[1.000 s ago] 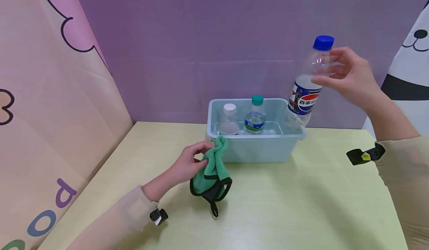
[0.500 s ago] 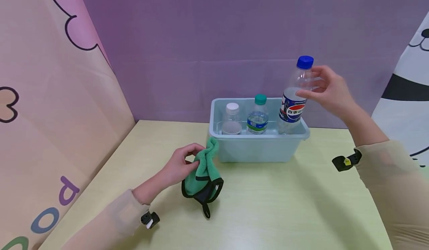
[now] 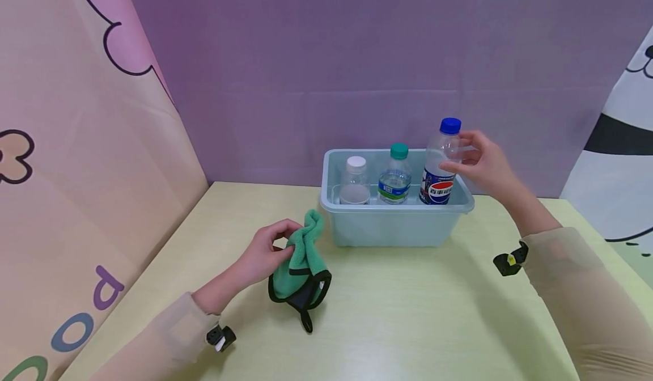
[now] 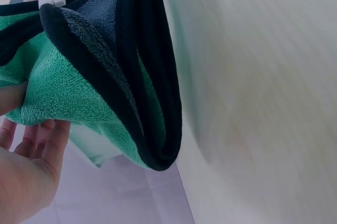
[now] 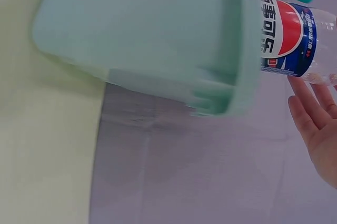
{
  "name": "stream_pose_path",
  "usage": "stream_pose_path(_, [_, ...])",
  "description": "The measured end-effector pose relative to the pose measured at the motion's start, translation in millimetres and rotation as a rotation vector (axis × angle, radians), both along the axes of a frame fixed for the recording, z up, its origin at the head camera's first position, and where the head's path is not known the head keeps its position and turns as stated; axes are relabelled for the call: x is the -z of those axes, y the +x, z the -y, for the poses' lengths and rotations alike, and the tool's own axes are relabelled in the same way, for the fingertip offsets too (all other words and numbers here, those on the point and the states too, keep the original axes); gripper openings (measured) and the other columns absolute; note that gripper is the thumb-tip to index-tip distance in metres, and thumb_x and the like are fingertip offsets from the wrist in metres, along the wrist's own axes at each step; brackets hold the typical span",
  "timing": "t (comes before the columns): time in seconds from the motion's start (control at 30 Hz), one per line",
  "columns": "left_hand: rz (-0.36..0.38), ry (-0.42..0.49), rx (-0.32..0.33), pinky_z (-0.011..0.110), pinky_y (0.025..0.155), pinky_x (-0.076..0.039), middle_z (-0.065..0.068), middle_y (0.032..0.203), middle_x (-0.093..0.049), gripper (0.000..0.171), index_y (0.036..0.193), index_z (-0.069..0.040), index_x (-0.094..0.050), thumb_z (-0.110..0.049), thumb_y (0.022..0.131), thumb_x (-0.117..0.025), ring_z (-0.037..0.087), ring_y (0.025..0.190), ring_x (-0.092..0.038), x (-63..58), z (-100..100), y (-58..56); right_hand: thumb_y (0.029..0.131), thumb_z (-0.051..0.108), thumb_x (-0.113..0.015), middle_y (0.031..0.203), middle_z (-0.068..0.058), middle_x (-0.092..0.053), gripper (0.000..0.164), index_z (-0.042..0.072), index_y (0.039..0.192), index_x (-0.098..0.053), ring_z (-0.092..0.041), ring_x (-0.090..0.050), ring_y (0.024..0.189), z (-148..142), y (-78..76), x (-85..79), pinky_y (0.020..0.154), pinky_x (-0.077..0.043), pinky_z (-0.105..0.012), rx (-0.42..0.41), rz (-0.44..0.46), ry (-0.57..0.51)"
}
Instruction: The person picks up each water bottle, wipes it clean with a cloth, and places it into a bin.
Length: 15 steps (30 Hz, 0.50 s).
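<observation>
My right hand (image 3: 482, 163) grips a clear bottle (image 3: 437, 185) with a blue cap and a blue Pepsi-style label near its neck. The bottle's lower part is inside the light blue bin (image 3: 388, 228), hidden by the front wall. To its left in the bin stand a green-capped bottle (image 3: 394, 182) and a white-capped bottle (image 3: 355, 182). My left hand (image 3: 267, 253) pinches a green cloth (image 3: 301, 256) with black edging, which hangs over the table in front of the bin. In the left wrist view the cloth (image 4: 79, 87) shows folded, with a white tag.
The bin sits at the back of a pale wood table (image 3: 398, 313), close to a purple backdrop (image 3: 306, 75). A printed pink sheet (image 3: 92, 171) rises along the left side. Another printed sheet (image 3: 612, 177) hangs at the right.
My right hand has lowered the blue-capped bottle into the right end of the bin, turning it more upright. My left hand and the cloth have shifted slightly left.
</observation>
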<state>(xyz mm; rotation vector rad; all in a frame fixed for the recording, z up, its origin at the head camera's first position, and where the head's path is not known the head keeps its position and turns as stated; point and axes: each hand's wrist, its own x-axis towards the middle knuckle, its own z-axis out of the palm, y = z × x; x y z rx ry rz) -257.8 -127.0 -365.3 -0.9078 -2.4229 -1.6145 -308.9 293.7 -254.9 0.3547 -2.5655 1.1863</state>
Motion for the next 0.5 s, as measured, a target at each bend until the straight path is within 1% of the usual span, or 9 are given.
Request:
stream_pose_path(0.07, [0.000,0.000,-0.007,0.030,0.070,-0.055,0.004,0.092,-0.062,0.025,0.108,-0.001,-0.065,0.012,0.088,-0.059,0.020,0.091,-0.057,0.0,1.7,0.4,0.089,0.026,-0.072,0.136,-0.019,-0.046,0.071,0.004,0.145,-0.033,-0.039,-0.055,0.115,0.0,-1.4,5.5,0.088,-0.050,-0.037,-0.008,0.007,0.000])
stream_pose_path(0.13, [0.002,-0.001,-0.016,0.029,0.070,-0.055,0.004,0.092,-0.062,0.024,0.108,-0.001,-0.065,0.012,0.088,-0.059,0.020,0.090,-0.057,0.4,3.3,0.0,0.090,0.027,-0.071,0.136,-0.019,-0.047,0.071,0.003,0.144,-0.033,-0.039,-0.054,0.116,0.0,-2.8,10.4,0.088,-0.051,-0.038,-0.017,0.014,0.003])
stream_pose_path(0.23, [-0.002,0.000,-0.027,0.029,0.070,-0.055,0.005,0.092,-0.062,0.024,0.108,0.000,-0.065,0.012,0.088,-0.059,0.022,0.090,-0.056,-0.4,6.3,-0.2,0.090,0.029,-0.071,0.136,-0.021,-0.046,0.071,0.002,0.143,-0.033,-0.040,-0.053,0.118,0.0,-4.5,16.9,0.090,-0.049,-0.046,-0.025,0.033,0.006])
stream_pose_path(0.33, [-0.001,-0.001,-0.035,0.028,0.070,-0.055,0.007,0.093,-0.062,0.025,0.108,0.000,-0.064,0.013,0.088,-0.059,0.023,0.091,-0.056,-0.9,9.7,-0.4,0.090,0.029,-0.071,0.137,-0.023,-0.045,0.072,0.001,0.143,-0.032,-0.042,-0.051,0.120,0.1,-5.7,22.7,0.092,-0.045,-0.055,-0.037,0.048,0.001])
stream_pose_path(0.4, [0.001,-0.003,-0.042,0.028,0.071,-0.055,0.008,0.094,-0.061,0.025,0.109,0.000,-0.064,0.013,0.088,-0.058,0.024,0.091,-0.056,-0.9,11.7,-0.7,0.090,0.027,-0.071,0.137,-0.025,-0.045,0.072,0.000,0.143,-0.032,-0.044,-0.050,0.120,0.3,-6.8,26.3,0.093,-0.044,-0.057,-0.051,0.053,-0.002])
stream_pose_path(0.5, [0.006,0.001,-0.045,0.028,0.071,-0.055,0.010,0.094,-0.061,0.025,0.109,0.001,-0.064,0.013,0.088,-0.058,0.024,0.092,-0.056,-0.5,14.0,-1.5,0.090,0.026,-0.071,0.137,-0.026,-0.044,0.072,-0.001,0.144,-0.032,-0.045,-0.049,0.121,0.9,-8.2,31.4,0.094,-0.043,-0.057,-0.066,0.062,-0.003])
